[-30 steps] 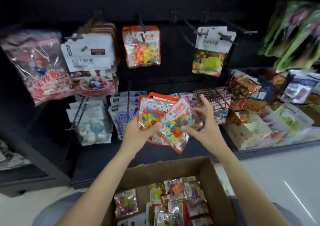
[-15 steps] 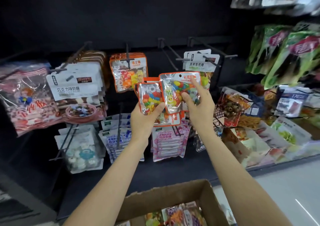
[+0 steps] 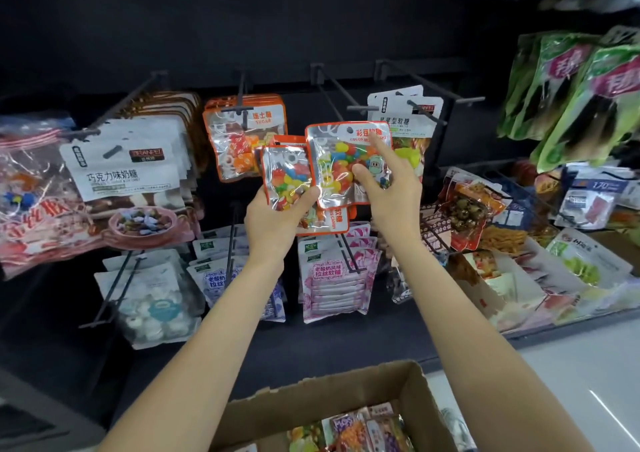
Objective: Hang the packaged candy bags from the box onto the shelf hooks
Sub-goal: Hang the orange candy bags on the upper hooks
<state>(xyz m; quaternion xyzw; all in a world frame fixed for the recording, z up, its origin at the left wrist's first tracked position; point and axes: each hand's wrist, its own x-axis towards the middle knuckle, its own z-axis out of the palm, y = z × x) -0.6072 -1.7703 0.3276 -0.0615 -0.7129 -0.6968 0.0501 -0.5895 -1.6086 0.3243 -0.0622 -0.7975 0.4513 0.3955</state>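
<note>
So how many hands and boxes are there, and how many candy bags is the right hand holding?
Hands: 2 (left hand, gripping a bag stack; right hand)
Cardboard box: 1
Candy bag in right hand: 1
Total: 4

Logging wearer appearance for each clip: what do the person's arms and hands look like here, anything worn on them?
Both forearms are bare as far as the frame shows: no sleeves, gloves or wristbands. The left hand and right hand carry no rings or watch that I can see. Nails look short and unpainted, though they are small in this view. No markings are visible on either arm.
</note>
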